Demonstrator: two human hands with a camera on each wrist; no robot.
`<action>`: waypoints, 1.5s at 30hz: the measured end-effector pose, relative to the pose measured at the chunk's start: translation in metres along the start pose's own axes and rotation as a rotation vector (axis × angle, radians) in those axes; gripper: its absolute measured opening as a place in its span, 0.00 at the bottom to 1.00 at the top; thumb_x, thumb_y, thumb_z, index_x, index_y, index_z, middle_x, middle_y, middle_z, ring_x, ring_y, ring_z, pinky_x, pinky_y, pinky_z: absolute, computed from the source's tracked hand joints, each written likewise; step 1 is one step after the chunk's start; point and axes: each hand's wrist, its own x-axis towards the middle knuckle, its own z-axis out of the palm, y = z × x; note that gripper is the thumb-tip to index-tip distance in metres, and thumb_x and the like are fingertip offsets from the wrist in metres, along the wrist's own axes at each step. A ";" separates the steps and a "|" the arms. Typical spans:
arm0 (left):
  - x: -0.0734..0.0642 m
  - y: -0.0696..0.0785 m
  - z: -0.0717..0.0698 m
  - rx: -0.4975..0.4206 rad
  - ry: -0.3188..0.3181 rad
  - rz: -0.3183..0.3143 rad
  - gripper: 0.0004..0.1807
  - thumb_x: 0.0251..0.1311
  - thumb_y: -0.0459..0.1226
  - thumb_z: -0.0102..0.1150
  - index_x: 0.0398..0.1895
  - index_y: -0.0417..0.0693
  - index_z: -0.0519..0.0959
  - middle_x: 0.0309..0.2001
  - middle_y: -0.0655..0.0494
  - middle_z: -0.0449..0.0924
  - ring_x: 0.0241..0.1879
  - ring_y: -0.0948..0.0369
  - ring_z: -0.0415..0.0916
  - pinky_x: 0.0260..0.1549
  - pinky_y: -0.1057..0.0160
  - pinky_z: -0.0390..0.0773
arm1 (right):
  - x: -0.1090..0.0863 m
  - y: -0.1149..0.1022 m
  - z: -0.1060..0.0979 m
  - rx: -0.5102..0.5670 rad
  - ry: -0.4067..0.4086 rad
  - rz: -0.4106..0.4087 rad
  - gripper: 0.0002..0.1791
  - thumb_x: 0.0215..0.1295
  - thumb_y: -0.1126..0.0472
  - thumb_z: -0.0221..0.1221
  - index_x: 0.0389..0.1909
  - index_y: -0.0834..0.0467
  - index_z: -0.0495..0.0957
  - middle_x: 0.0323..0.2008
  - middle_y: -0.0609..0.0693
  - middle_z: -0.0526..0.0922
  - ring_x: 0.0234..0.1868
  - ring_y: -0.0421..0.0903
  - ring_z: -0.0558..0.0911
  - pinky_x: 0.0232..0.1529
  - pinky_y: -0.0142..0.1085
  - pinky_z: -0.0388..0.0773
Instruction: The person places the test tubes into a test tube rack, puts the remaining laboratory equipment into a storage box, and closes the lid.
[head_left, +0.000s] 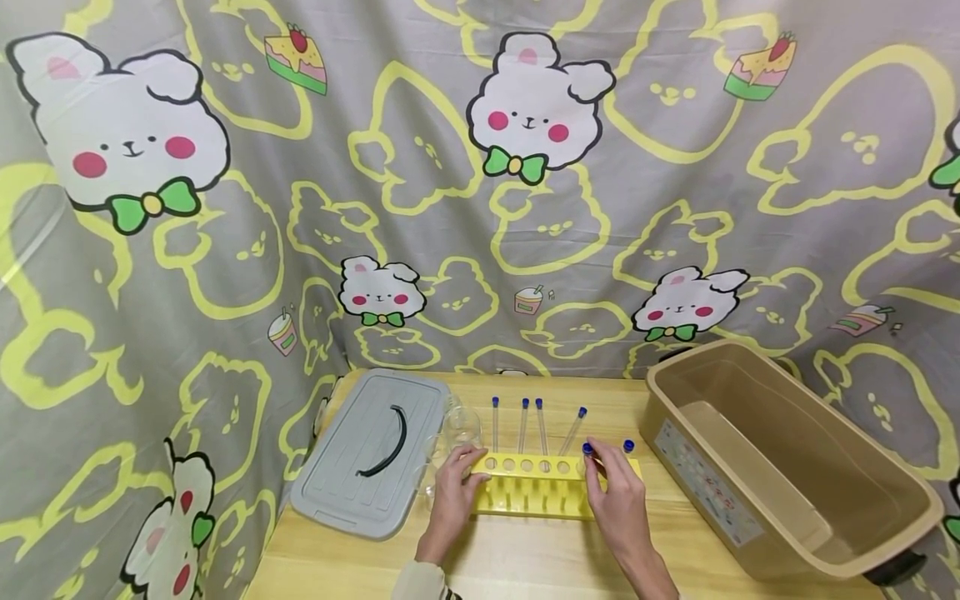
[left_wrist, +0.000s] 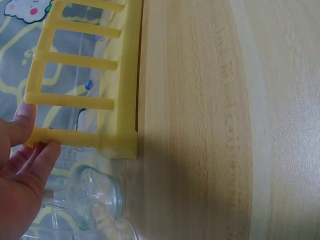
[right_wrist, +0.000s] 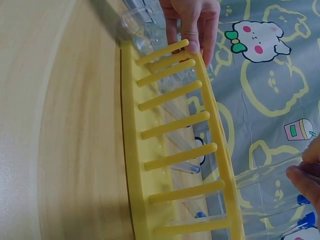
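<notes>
The fragile spot looks to be the blue-capped test tube [head_left: 587, 448] at the right end of the yellow test tube rack [head_left: 517, 505]: the right hand [head_left: 617, 493] seems to pinch it near the cap, and a sideways push could jam it against its hole, or a loose pinch could let it drop and crack. How deep it sits is hidden by the hand. The left hand [head_left: 453, 490] grips the rack's left end, so the rack, upright on the wooden table [head_left: 525, 557], could twist under uneven pressure. Behind it lie 4 loose test tubes [head_left: 524, 427]; a backward slide of the rack might set them rolling. Another blue cap [head_left: 628, 446] just beside the right hand may catch a knuckle. Clear glass vessels [head_left: 461, 425] crowd the left hand, liable to be knocked, with a grey lid [head_left: 341, 467] beyond; a tan bin [head_left: 810, 442] limits room on the right.
</notes>
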 end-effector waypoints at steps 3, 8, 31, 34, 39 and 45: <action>0.000 -0.001 0.000 0.009 0.004 0.007 0.21 0.48 0.24 0.74 0.49 0.34 0.85 0.48 0.46 0.82 0.49 0.47 0.82 0.42 0.61 0.87 | -0.001 0.001 0.001 0.002 -0.007 0.005 0.24 0.50 0.86 0.68 0.50 0.69 0.82 0.43 0.57 0.85 0.40 0.53 0.88 0.43 0.21 0.81; 0.000 0.000 0.000 0.021 0.001 0.003 0.21 0.48 0.25 0.74 0.50 0.35 0.85 0.49 0.47 0.82 0.50 0.48 0.82 0.43 0.61 0.86 | -0.003 0.004 0.002 -0.002 -0.026 0.028 0.22 0.51 0.86 0.67 0.48 0.70 0.82 0.42 0.57 0.84 0.40 0.53 0.88 0.43 0.20 0.80; 0.000 -0.001 0.000 0.023 -0.008 -0.004 0.21 0.49 0.25 0.74 0.50 0.34 0.85 0.49 0.47 0.81 0.49 0.47 0.82 0.42 0.63 0.86 | -0.007 0.004 0.001 -0.018 -0.068 0.089 0.23 0.54 0.83 0.68 0.51 0.69 0.81 0.45 0.58 0.84 0.43 0.54 0.87 0.43 0.27 0.83; 0.000 -0.001 0.000 0.023 -0.010 -0.008 0.21 0.49 0.25 0.74 0.50 0.34 0.85 0.48 0.46 0.81 0.49 0.47 0.82 0.42 0.62 0.86 | -0.005 0.001 -0.004 -0.006 -0.084 0.102 0.24 0.55 0.82 0.68 0.53 0.68 0.80 0.47 0.58 0.83 0.46 0.55 0.86 0.44 0.34 0.85; 0.000 -0.001 0.000 0.022 -0.011 -0.012 0.21 0.49 0.25 0.74 0.50 0.35 0.85 0.49 0.47 0.81 0.49 0.48 0.82 0.42 0.62 0.86 | 0.001 -0.008 -0.013 0.023 -0.073 0.098 0.22 0.56 0.80 0.67 0.53 0.68 0.80 0.48 0.60 0.83 0.47 0.58 0.85 0.47 0.31 0.83; 0.000 -0.002 0.000 0.013 -0.004 -0.003 0.21 0.49 0.25 0.74 0.50 0.34 0.85 0.48 0.47 0.81 0.49 0.48 0.82 0.41 0.63 0.86 | 0.015 -0.015 -0.026 0.057 -0.037 0.078 0.18 0.58 0.80 0.65 0.50 0.67 0.81 0.46 0.59 0.84 0.43 0.55 0.86 0.47 0.26 0.82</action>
